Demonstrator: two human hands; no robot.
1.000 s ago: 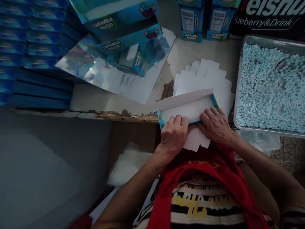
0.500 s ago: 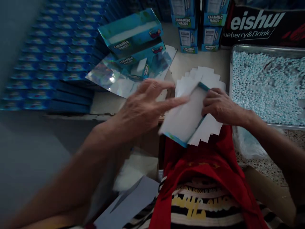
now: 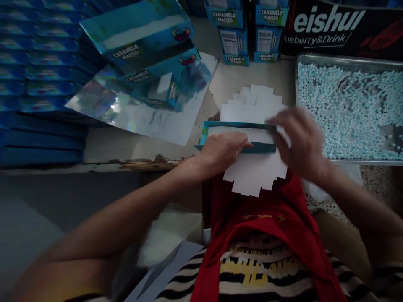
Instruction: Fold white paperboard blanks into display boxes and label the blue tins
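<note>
A long, shallow blue carton with a pale inside lies lengthwise across a fanned stack of white card blanks. My left hand grips its near wall, the fingers reaching over the edge. At the right end, my right hand is smeared by motion, with its fingers and thumb bent around the carton's end. That end is partly hidden behind the fingers. At the left end the carton shows an open side and a small flap.
Stacked blue cartons fill the left. Blue display boxes stand on a shiny sheet. Small upright boxes are at the back. A metal tray of pale blue candies and a black box are on the right.
The tilted, flat-looking carton is now level, with its long walls standing up. My left hand has moved from above onto the near wall. My right hand has shifted to the right end.
</note>
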